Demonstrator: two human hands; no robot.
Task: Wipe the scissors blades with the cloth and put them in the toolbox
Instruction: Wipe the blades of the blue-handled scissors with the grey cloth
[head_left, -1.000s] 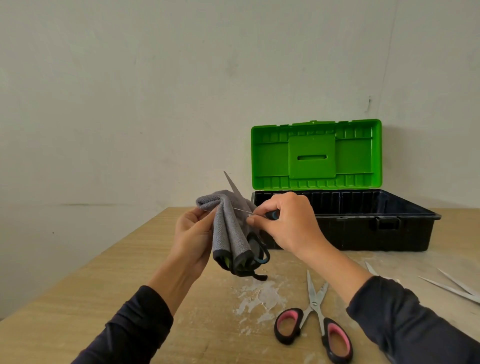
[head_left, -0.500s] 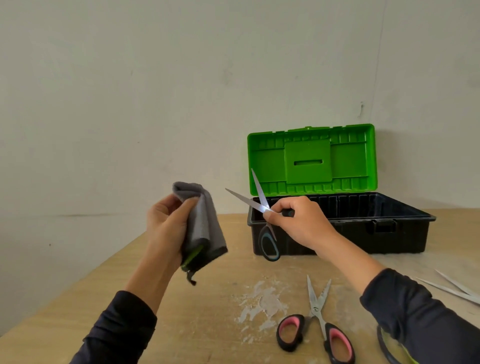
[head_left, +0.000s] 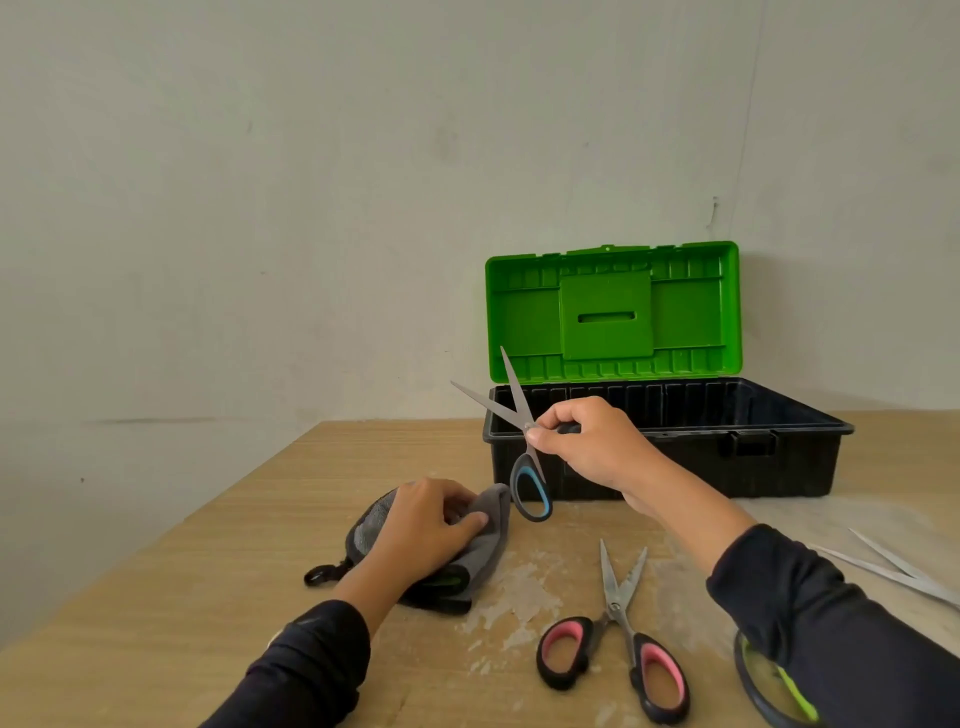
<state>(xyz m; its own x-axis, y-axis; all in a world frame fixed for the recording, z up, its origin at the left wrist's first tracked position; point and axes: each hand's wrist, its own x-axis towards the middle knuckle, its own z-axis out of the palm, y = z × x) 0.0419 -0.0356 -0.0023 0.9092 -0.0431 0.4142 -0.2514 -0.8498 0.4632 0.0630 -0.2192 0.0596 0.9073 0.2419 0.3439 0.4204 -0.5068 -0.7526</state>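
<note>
Right hand (head_left: 597, 447) fingers grip blue-handled scissors (head_left: 522, 447), blades open, short of the open toolbox (head_left: 779, 452); left hand (head_left: 421, 525) fingers press cloth (head_left: 483, 545) onto table (head_left: 208, 545); pink-handled scissors (head_left: 618, 639) likely unwiped.

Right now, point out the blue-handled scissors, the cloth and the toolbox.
blue-handled scissors (head_left: 531, 486), head view, on the hanging handle loop.
cloth (head_left: 485, 551), head view, on the grey fold beside the thumb.
toolbox (head_left: 675, 467), head view, on the black front wall.

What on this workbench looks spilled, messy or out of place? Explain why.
A patchy white powdery residue is smeared across the tan wooden tabletop, between the grey folded cloth and the pink-handled scissors. It looks like a spill or scuffed surface, not part of the wood grain.
</note>
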